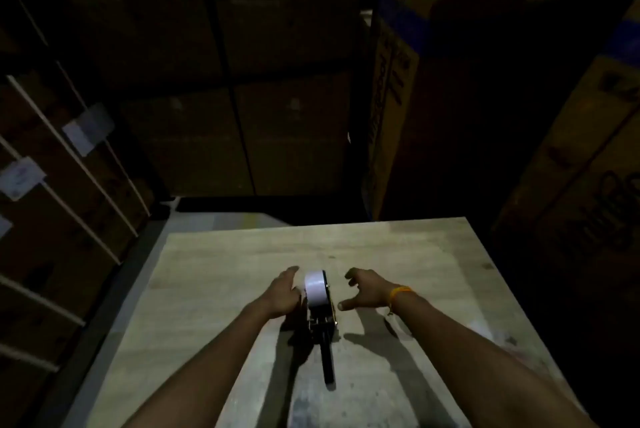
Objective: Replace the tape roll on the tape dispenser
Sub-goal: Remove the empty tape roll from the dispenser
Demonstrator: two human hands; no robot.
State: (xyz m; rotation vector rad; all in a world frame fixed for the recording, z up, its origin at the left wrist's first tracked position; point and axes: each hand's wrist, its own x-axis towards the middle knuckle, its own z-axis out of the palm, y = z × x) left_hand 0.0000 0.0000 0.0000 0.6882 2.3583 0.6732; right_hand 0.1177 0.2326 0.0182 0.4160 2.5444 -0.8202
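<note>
Nearest, forearms: I see both bare forearms reach up from the bottom edge, angling in toward the middle of the bench (398, 247).
Bench: a pale wooden top, lit in the centre and dim at its edges; both arms cast hard shadows on it.
Dispenser handle: the tape dispenser (323, 323) lies on the bench between my two hands, its black handle pointing back toward me.
Tape roll: the white tape roll (314, 289) sits on the far end of the dispenser, standing on edge, its broad white band facing up and left.
Left hand: my left hand (282, 294) lies flat against the left side of the tape roll, fingers extended and close together, palm toward the roll; it touches the roll but I cannot tell whether it grips.
Right hand: my right hand (367, 289) is spread wide and holds nothing, thumb pointing at the dispenser, fingers curled slightly, just beside the dispenser's right side and apart from it.
Wristband: an orange wristband (398, 294) circles the right wrist.
Beyond the bench: stacked cardboard boxes (485, 98) rise on the right and in the dark centre.
Far left: strapped cartons (62, 185) with white labels lean along the left side.
</note>
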